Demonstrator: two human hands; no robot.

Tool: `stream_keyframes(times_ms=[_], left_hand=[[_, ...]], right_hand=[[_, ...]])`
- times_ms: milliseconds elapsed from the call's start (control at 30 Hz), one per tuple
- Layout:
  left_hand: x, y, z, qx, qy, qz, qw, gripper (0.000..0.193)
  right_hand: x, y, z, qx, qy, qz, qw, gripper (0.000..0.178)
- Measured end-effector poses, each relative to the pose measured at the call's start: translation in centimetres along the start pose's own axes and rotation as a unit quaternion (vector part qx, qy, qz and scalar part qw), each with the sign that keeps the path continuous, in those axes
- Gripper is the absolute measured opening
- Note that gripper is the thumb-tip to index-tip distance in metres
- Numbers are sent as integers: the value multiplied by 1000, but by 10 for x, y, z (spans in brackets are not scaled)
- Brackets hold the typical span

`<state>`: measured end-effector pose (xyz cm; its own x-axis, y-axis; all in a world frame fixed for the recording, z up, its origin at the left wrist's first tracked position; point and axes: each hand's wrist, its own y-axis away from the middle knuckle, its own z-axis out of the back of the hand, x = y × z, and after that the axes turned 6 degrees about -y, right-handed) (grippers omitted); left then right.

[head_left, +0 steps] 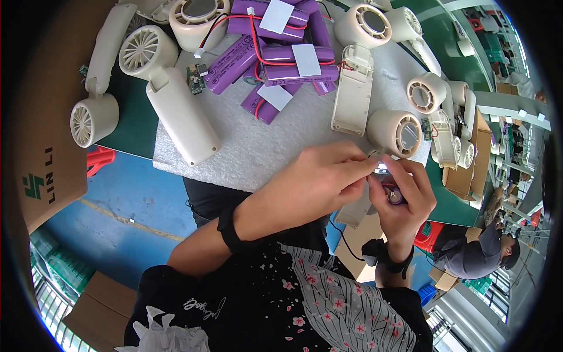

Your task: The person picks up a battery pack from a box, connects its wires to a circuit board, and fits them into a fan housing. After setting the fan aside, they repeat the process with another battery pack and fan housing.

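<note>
My left hand (319,179) and my right hand (404,196) meet close together in front of my chest, at the near edge of the grey mat (264,149). Between their fingertips they pinch a small part with a purple battery (394,195) and red wire. My right hand wraps around the battery; my left thumb and fingers press on its top end. A cream fan handle shell (355,212) shows partly under the hands. A cream fan head (396,132) lies just beyond the fingers.
Purple battery packs with red wires (275,56) are piled at the far middle. Cream handheld fans (170,100) and open shells (352,97) lie around the mat. A cardboard box (47,146) stands left. Another person (481,255) crouches at lower right.
</note>
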<state>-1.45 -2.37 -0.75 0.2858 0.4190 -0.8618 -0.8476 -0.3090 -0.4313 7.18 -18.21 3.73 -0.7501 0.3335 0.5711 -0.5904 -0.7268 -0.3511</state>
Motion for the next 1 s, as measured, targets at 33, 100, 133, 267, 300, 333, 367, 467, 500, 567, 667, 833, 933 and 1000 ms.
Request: stream_keyframes(times_ms=[33,100,133,267,300,333,367,467,500,567,667,833,933,1000], left_hand=[[0,0,0,5,1,0,1000,30],[1,1,-1,15,2,0,1000,30],[1,1,-1,14,2,1,1000,30],[2,0,-1,18,4,-3,1000,29],[1,0,-1,19,4,-2,1000,29],[1,0,-1,21,4,0,1000,29],[1,0,0,23,4,1,1000,29],[0,-1,0,23,0,-5,1000,27],[0,-1,0,23,-3,-6,1000,27],[1,-1,-2,16,-3,-11,1000,27],[0,-1,-3,3,-1,-19,1000,26],[-8,-3,-5,56,21,57,997,34],[-10,-3,-11,63,-28,72,995,38],[-11,-2,-15,58,-66,50,995,40]], right_hand=[[1,1,-1,-5,-2,-6,1000,43],[1,2,-2,-15,-4,-19,1000,41],[1,2,-3,-14,-5,-19,1000,41],[-1,2,-3,-20,4,-2,1000,44],[-1,3,-4,-21,8,-4,1000,44],[0,3,-4,-23,13,-6,1000,44],[0,4,-4,-25,17,-7,1000,44],[-1,4,-6,-33,18,3,999,42],[-1,4,-6,-37,17,8,999,41],[0,5,-7,-42,7,-3,999,40],[5,6,-7,-52,-13,-27,998,36],[20,5,-2,-42,-44,-146,987,29],[21,6,-2,-37,-40,-161,986,26],[19,9,-1,-52,-37,-159,985,25]])
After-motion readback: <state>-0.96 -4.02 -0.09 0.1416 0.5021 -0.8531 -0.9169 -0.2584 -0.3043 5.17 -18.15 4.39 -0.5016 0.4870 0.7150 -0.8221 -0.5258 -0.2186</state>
